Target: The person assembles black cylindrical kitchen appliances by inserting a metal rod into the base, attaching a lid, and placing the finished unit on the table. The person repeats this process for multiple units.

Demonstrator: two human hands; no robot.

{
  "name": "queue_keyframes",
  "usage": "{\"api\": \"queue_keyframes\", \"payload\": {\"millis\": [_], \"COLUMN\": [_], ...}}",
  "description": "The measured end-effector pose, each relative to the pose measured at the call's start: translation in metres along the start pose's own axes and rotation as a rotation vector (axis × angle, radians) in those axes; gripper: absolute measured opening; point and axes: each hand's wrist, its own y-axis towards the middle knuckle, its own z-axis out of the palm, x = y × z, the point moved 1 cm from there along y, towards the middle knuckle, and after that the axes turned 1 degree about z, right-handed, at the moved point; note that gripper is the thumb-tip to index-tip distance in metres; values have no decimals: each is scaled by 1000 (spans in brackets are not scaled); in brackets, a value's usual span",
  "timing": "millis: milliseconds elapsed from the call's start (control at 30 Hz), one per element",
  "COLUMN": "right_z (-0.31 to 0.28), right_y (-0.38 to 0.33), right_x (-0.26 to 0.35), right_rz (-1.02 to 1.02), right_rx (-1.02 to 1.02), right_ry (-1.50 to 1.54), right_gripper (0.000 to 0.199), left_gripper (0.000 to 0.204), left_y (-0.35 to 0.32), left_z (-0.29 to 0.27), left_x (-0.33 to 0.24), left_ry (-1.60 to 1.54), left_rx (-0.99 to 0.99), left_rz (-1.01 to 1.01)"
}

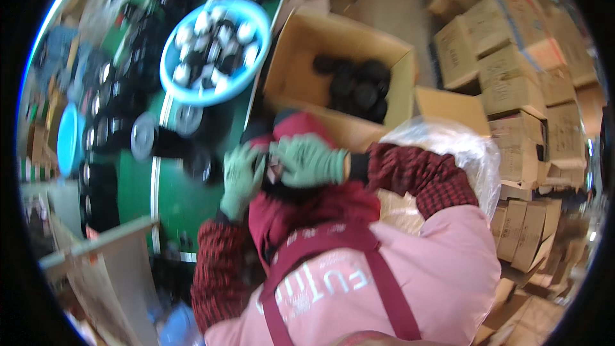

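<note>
Green fabric-gloved hands (309, 160) — small dark piece (275, 169) between.

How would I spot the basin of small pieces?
Find the green worktop on the left. At its right edge, left of the open carton, sits the light-blue basin. Unlike the blue container farther left, it visibly holds black and white pieces.

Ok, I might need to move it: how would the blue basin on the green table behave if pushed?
The blue basin looks like plastic, so it may flex slightly. Its many black and white pieces probably add weight and could shift. Its wide shape suggests sliding over tipping.
</note>
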Motion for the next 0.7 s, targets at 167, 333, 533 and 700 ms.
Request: {"api": "queue_keyframes", "payload": {"millis": [167, 333, 533, 700], "right_z": [11, 29, 90, 72], "right_y": [60, 31, 38, 53], "right_x": [-38, -7, 103, 47], "right_rz": [-151, -356, -417, -189], "right_rx": [253, -48, -158, -529], "right_ry": [295, 497, 395, 855], "right_gripper": [48, 67, 78, 59], "left_gripper": [26, 38, 44, 37], "left_y": [-9, -17, 49, 53], "left_z": [-4, 32, 50, 50], "left_x": [17, 55, 22, 35], "left_ry": [-18, -55, -806, -706], "left_rx": [108, 262, 53, 169], "left_rz": [-45, 30, -102, -128]}}
